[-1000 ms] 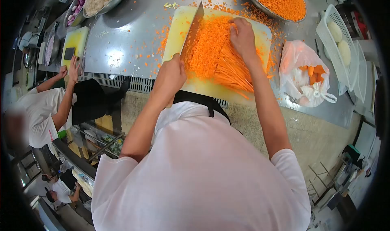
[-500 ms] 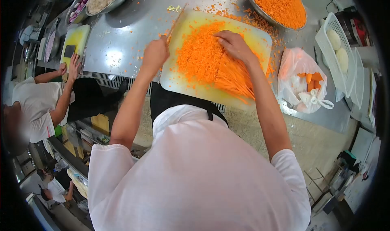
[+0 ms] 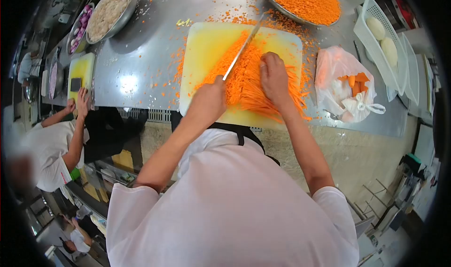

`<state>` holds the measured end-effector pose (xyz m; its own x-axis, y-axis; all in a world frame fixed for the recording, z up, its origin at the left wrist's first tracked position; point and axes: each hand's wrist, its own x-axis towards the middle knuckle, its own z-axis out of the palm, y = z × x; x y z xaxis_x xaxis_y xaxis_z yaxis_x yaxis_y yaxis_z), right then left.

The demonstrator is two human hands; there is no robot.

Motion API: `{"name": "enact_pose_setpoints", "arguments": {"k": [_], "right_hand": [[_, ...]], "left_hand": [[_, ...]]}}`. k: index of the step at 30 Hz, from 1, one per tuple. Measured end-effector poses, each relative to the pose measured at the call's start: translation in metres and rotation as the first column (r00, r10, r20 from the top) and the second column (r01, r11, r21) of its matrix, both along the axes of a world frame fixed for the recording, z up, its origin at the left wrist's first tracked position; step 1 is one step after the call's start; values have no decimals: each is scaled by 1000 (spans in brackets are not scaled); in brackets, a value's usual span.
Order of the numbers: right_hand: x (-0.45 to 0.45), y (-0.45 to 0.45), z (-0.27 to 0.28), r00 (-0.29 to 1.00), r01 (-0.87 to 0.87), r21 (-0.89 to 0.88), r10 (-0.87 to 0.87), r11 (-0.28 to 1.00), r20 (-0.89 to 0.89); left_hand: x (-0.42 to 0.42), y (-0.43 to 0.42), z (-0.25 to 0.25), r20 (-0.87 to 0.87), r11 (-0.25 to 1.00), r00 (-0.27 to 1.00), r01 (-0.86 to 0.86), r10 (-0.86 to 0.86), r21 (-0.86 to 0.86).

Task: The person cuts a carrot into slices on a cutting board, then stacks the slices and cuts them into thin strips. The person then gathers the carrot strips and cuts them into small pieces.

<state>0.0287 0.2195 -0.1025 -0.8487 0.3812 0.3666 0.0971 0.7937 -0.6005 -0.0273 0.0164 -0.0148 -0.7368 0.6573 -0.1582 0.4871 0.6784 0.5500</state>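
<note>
My left hand (image 3: 206, 102) is closed round the handle of a large knife (image 3: 244, 48), whose blade slants up and away over the carrot pile. Fingers bent and pressed together, my right hand (image 3: 274, 78) rests on the carrot strips (image 3: 253, 95) just right of the blade. Finely chopped carrot (image 3: 221, 68) lies left of and beneath the blade. All of it is on a white cutting board (image 3: 199, 36) with yellow stains.
A bowl of chopped carrot (image 3: 305, 3) stands behind the board. To the right are a plastic bag (image 3: 329, 72) with carrot pieces and a white basket (image 3: 369, 36). Bowls of pale food (image 3: 110, 13) and purple onions (image 3: 81, 25) stand left, near a co-worker (image 3: 58, 149).
The knife moved from the board's left edge back over the carrots, its blade now between chopped bits and strips. My right hand sits lower on the strips. The whole view has shifted slightly.
</note>
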Motion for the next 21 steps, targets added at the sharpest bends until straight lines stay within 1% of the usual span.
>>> {"name": "enact_pose_setpoints", "arguments": {"k": [1, 2, 3, 4, 5, 6, 7, 11, 12, 13, 14, 15, 16, 17, 19, 20, 21], "right_hand": [[-1, -4, -1, 999, 30, 75, -29, 997, -14], [-1, -7, -2, 999, 44, 72, -43, 996, -13], [-1, -10, -2, 998, 39, 167, -47, 985, 44], [-4, -10, -2, 994, 31, 261, -58, 965, 96], [-4, -10, -2, 993, 41, 257, -69, 966, 100], [-3, -11, -3, 992, 36, 281, -69, 959, 109], [-5, -9, -4, 992, 31, 308, -67, 951, 107], [-4, -11, -7, 992, 40, 311, -75, 949, 102], [-4, -11, -6, 992, 33, 296, -68, 954, 106], [-5, -9, -6, 992, 31, 286, -64, 958, 107], [-4, -9, -7, 992, 27, 286, -62, 958, 112], [-3, -11, -8, 992, 30, 299, -64, 954, 106], [-5, -10, -7, 993, 41, 315, -73, 948, 90], [-6, -9, -8, 993, 45, 310, -77, 950, 91], [-5, -10, -6, 994, 54, 299, -79, 953, 74], [-5, -11, -5, 994, 53, 295, -79, 954, 74], [-5, -11, -4, 994, 51, 297, -77, 953, 75]], "left_hand": [[-2, 8, -18, -3, 1000, 1000, 15, -15, -1], [-8, 18, -41, -35, 997, 997, 71, -70, 12], [-11, 24, -53, -69, 992, 990, 125, -123, 23], [-12, 30, -33, -52, 992, 991, 120, -121, -31], [-8, 28, -10, -47, 991, 990, 131, -133, -36], [-3, 22, 17, 15, 991, 994, 111, -110, -70], [-3, 21, 30, 65, 991, 994, 89, -83, -104], [0, 26, -20, 53, 987, 991, 127, -123, -95], [-5, 36, -22, 3, 988, 990, 141, -141, -68], [-9, 43, -21, -49, 986, 986, 160, -162, -37], [-7, 37, -18, -44, 987, 986, 158, -159, -36], [-5, 31, 11, 14, 985, 988, 153, -152, -85], [-7, 29, 27, 62, 979, 987, 155, -148, -131], [-5, 30, 21, 63, 978, 986, 160, -153, -136], [5, 27, -10, 42, 981, 991, 131, -127, -142], [1, 32, -33, -11, 981, 985, 173, -175, -90], [-4, 36, -31, -8, 981, 985, 173, -174, -92]]}}
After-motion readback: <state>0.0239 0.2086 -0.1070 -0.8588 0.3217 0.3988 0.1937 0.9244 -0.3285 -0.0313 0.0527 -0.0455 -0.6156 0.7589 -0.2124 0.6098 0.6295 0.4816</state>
